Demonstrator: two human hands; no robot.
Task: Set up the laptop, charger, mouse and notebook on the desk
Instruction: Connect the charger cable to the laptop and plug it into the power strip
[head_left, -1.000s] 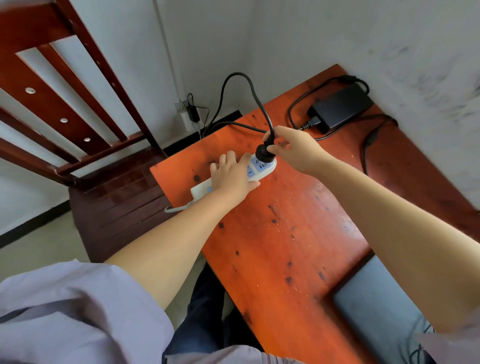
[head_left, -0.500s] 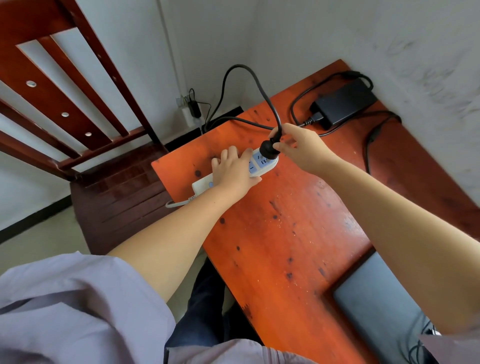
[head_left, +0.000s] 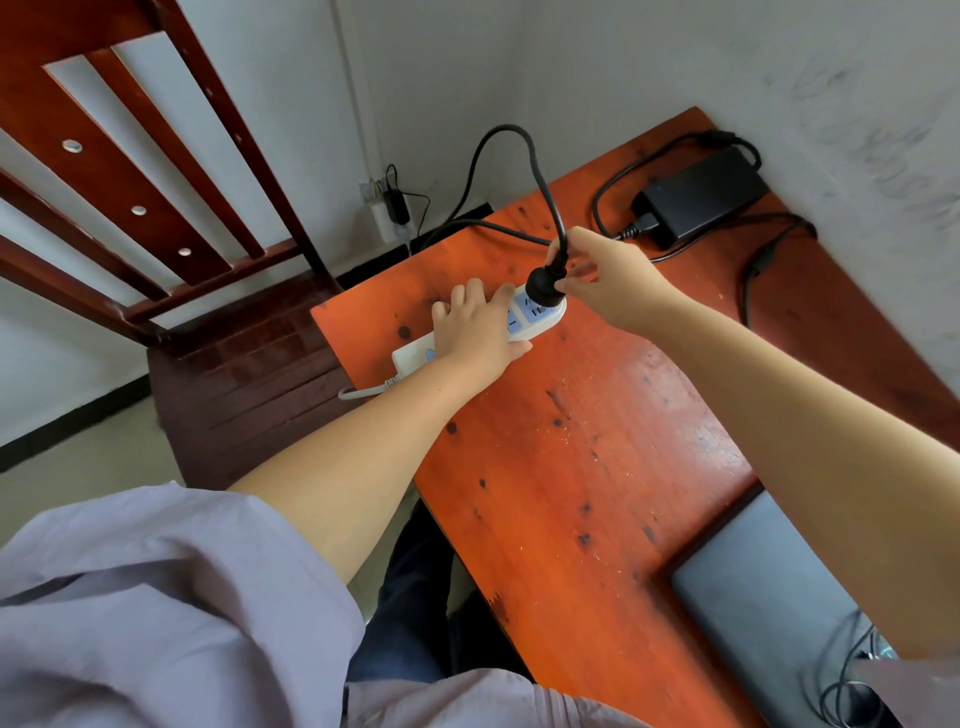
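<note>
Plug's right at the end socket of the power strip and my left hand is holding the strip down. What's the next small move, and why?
Probably press the black plug straight down into the end socket of the white power strip. The right hand pinches the plug directly over that socket, and whether it is fully seated cannot be told. The left hand presses the strip flat on the desk, so it should not slide.

Illumination is bright, even daylight. The desk (head_left: 597, 467) shows soft glare patches and faint shadows. Wide-angle distortion bends frame edges. Focus is slightly soft throughout.
</note>
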